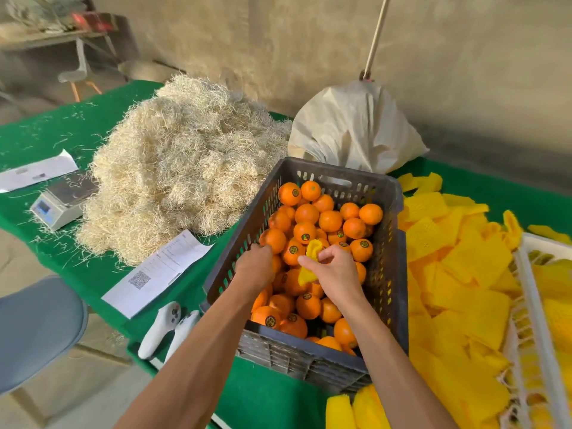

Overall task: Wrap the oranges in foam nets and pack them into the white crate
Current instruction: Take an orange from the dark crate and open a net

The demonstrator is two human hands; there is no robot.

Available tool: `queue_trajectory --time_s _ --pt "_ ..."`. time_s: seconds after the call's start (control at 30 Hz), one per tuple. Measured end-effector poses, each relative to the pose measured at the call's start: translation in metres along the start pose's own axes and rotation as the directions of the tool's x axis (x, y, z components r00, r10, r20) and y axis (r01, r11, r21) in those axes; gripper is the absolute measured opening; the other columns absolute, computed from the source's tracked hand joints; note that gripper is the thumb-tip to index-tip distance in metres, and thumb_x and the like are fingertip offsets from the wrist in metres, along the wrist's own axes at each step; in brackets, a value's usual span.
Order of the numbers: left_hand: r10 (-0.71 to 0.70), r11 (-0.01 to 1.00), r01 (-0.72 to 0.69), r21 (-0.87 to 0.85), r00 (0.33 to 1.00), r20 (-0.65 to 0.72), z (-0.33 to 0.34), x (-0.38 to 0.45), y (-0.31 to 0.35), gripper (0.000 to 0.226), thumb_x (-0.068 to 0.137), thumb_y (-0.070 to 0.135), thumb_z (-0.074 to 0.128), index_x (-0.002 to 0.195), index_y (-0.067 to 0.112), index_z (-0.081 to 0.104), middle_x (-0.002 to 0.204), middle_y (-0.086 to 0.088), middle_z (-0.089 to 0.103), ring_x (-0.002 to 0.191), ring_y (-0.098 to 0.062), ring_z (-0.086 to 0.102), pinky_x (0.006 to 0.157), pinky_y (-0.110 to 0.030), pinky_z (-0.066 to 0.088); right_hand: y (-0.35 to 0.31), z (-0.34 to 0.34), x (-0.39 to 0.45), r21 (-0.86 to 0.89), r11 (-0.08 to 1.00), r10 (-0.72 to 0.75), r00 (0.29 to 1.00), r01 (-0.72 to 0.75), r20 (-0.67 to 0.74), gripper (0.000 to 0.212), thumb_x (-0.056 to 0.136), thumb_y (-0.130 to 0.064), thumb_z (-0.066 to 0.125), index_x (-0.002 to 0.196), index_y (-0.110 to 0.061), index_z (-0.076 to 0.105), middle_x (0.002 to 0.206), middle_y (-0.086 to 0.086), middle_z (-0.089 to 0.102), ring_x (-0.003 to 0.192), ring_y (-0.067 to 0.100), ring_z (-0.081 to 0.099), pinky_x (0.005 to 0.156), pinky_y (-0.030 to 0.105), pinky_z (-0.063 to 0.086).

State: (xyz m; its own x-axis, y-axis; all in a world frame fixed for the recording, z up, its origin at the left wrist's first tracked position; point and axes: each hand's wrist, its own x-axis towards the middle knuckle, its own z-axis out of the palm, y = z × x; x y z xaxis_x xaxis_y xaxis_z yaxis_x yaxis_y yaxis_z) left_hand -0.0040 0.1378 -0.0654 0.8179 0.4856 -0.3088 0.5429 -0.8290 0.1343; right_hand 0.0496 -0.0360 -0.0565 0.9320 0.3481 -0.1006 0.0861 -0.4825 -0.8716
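Here, both your hands are inside the dark crate (pixel 383 267) of oranges (pixel 330 220): your left hand (pixel 255 266) curls its fingers around an orange at the crate's left wall, your right hand (pixel 335 269) pinches a yellow foam net (pixel 313 249). The white crate (pixel 540 308) sits right of the dark crate, beyond loose nets.

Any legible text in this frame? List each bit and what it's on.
None can be read.
Paper sheet by the grey crate: QR code and printed lines, too small.
Paper sheet behind the scale: blurred print.
Scale display: blue, no digits legible.
Round stickers on the oranges: dark with a yellow mark, unreadable.
Red glow on the far table: blurred.
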Motion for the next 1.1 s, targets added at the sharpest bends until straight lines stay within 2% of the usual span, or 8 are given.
queue_trajectory --time_s 0.1,0.2,0.27,0.37,0.43,0.7,0.93,1.1 --pt "-0.049 0.994 0.042 -0.105 0.997 -0.065 -0.008 -0.007 0.007 0.048 0.084 0.036 0.078 0.118 0.007 0.059 0.12 -0.012 0.054 0.104 -0.037 0.065 0.082 -0.05 0.057 0.002 -0.005 0.002 0.014 1.0 -0.011 0.999 0.011 -0.036 0.039 0.078 -0.053 0.08 0.086 -0.021 0.058 0.084 -0.004 0.062 0.075 0.01 0.06 0.061 0.031 0.048" --pt "-0.126 0.828 -0.016 -0.56 0.969 -0.213 -0.009 -0.019 0.013 0.051 0.068 0.06 0.08 0.072 0.015 0.057 0.074 0.002 0.058 0.061 -0.015 0.058 0.054 -0.035 0.044 0.002 -0.014 0.002 0.025 0.999 -0.036 0.995 0.038 -0.096 0.036 0.08 -0.049 0.08 0.083 -0.02 0.058 0.081 -0.004 0.062 0.073 0.007 0.058 0.058 0.026 0.04" --pt "-0.16 0.457 -0.043 -0.888 0.979 -0.129 -0.014 -0.027 0.02 0.057 0.065 0.064 0.083 0.069 0.011 0.062 0.068 0.001 0.063 0.06 -0.012 0.06 0.053 -0.035 0.05 0.003 -0.021 0.0 0.048 0.997 -0.055 0.991 0.061 -0.122 0.034 0.081 -0.048 0.079 0.081 -0.023 0.056 0.079 -0.007 0.06 0.072 0.005 0.057 0.057 0.021 0.037" --pt "0.11 -0.168 0.183 -0.969 0.98 0.166 -0.023 -0.033 0.034 0.067 0.072 0.06 0.082 0.123 0.017 0.074 0.121 -0.008 0.074 0.114 -0.023 0.068 0.093 -0.041 0.061 0.005 -0.033 -0.001 0.086 0.994 -0.061 0.988 0.074 -0.145 0.034 0.081 -0.046 0.08 0.08 -0.021 0.057 0.078 -0.006 0.06 0.072 0.008 0.058 0.059 0.024 0.041" --pt "0.332 -0.296 0.315 -0.902 0.919 0.212 -0.025 -0.038 0.04 0.072 0.082 0.063 0.071 0.134 0.013 0.069 0.131 -0.012 0.07 0.126 -0.026 0.063 0.111 -0.041 0.049 0.005 -0.039 -0.003 0.112 0.992 -0.043 0.991 0.057 -0.127 0.036 0.08 -0.047 0.081 0.08 -0.018 0.058 0.076 -0.003 0.062 0.068 0.006 0.058 0.058 0.023 0.042" --pt "0.582 -0.317 0.53 -0.787 0.763 0.28 -0.023 -0.041 0.06 0.094 0.078 0.066 0.078 0.143 0.002 0.059 0.148 -0.025 0.055 0.138 -0.041 0.054 0.123 -0.049 0.034 0.015 -0.067 -0.008 0.182 0.982 -0.058 0.998 0.055 0.01 0.019 0.085 -0.039 0.079 0.088 -0.02 0.076 0.084 -0.006 0.075 0.082 0.008 0.07 0.074 0.032 0.059" --pt "0.401 -0.186 0.373 -0.909 0.873 0.277 -0.017 -0.046 0.088 0.086 0.067 0.064 0.084 0.133 0.01 0.07 0.13 -0.013 0.071 0.13 -0.031 0.06 0.099 -0.04 0.057 0.022 -0.074 -0.012 0.014 0.996 -0.084 0.996 0.084 -0.041 0.019 0.095 -0.032 0.07 0.109 -0.02 0.074 0.104 -0.009 0.073 0.098 0.006 0.066 0.085 0.031 0.055" --pt "0.306 -0.179 0.262 -0.948 0.931 0.2 -0.013 -0.051 0.1 0.076 0.063 0.065 0.089 0.122 0.021 0.074 0.12 -0.011 0.075 0.119 -0.03 0.068 0.083 -0.042 0.062 0.022 -0.075 -0.018 0.121 0.991 -0.035 0.981 0.059 -0.191 0.004 0.1 -0.025 0.063 0.104 -0.025 0.063 0.101 -0.007 0.069 0.096 0.011 0.066 0.085 0.033 0.058"
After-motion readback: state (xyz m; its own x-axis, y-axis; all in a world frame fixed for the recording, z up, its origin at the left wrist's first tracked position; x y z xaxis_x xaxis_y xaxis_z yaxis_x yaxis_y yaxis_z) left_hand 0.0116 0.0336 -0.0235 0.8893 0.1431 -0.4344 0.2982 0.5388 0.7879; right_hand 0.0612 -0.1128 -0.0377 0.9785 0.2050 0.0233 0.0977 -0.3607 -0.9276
